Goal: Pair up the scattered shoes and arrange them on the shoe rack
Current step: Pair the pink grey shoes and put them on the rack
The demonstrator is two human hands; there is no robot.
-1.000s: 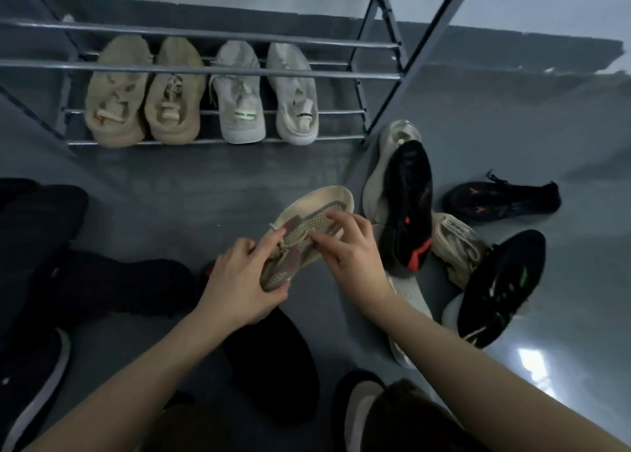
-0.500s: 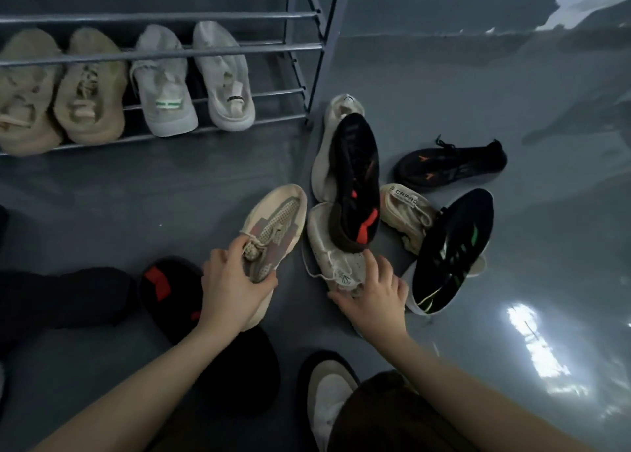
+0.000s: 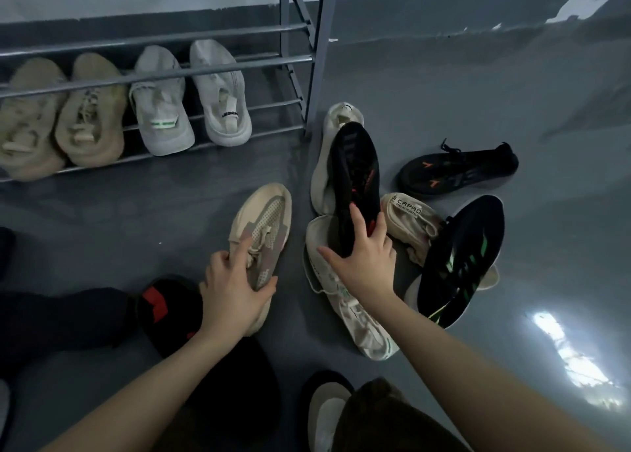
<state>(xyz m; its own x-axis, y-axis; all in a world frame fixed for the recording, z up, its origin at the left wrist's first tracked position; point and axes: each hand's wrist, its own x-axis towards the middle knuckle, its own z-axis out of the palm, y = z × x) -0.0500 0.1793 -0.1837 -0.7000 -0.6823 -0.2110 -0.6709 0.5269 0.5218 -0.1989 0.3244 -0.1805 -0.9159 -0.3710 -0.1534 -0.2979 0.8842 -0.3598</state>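
Note:
My left hand (image 3: 232, 291) grips a beige and pink mesh sneaker (image 3: 264, 222) by its heel end, toe pointing away from me. My right hand (image 3: 363, 260) reaches into the pile of shoes on the floor and takes hold of the near end of a black shoe with red marks (image 3: 355, 168), fingers spread around it. That black shoe lies on top of a cream sneaker (image 3: 355, 318) and another pale shoe (image 3: 327, 151). The grey metal shoe rack (image 3: 309, 58) holds a tan pair (image 3: 58, 120) and a white pair (image 3: 191, 99) on its bottom shelf.
On the grey floor to the right lie a beige shoe with a printed label (image 3: 411, 226), a black shoe with green stripes (image 3: 461, 263) and a black shoe with orange marks (image 3: 457, 171). A black shoe with red patches (image 3: 164, 308) lies near my left wrist.
My right hand left the beige and pink sneaker, reached right into the pile and moved up onto the black and red shoe. My left hand kept the sneaker. The view swung right.

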